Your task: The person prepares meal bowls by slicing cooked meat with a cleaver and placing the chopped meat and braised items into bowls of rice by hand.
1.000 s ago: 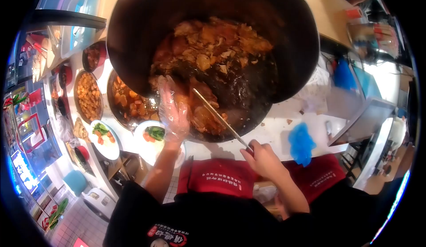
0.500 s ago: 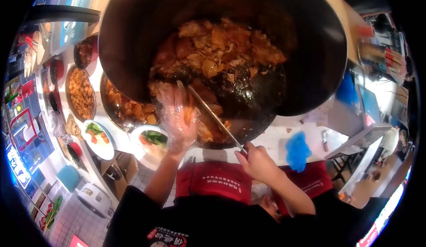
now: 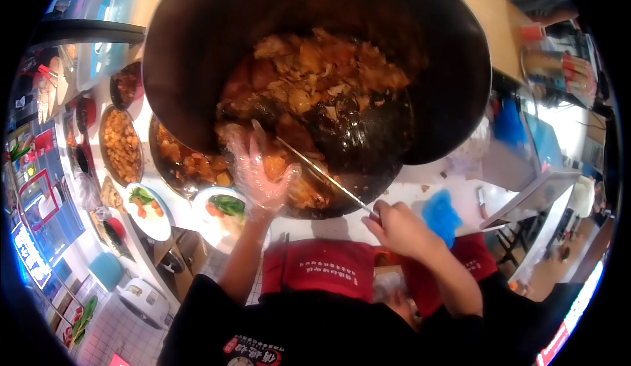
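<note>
So yeah, big dark pot [image 3: 453,96] up top, a heap of meat [image 3: 309,70] below its opening — left hand [image 3: 259,175], in clear plastic, spread on the near pieces, right hand [image 3: 397,228] clamped round the knife [image 3: 328,179], blade over the meat.

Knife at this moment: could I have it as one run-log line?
left hand: gloved, fingers spread at food | right hand: gripping knife | knife: blade angled across food | dark vessel: food inside
</note>
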A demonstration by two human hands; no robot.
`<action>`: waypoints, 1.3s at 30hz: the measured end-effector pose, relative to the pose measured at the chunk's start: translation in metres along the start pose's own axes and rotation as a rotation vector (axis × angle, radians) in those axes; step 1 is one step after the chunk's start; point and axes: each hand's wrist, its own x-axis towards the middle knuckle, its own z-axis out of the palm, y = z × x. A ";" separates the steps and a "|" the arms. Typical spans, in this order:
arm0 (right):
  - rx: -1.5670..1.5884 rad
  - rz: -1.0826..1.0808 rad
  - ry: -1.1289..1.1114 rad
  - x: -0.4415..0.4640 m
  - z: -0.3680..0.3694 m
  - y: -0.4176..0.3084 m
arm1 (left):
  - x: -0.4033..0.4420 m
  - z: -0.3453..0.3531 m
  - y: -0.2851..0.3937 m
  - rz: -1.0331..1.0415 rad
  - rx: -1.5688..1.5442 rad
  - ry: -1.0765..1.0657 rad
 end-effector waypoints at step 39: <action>-0.069 -0.150 0.154 0.077 0.054 0.005 | 0.018 -0.005 -0.005 -0.091 0.086 -0.031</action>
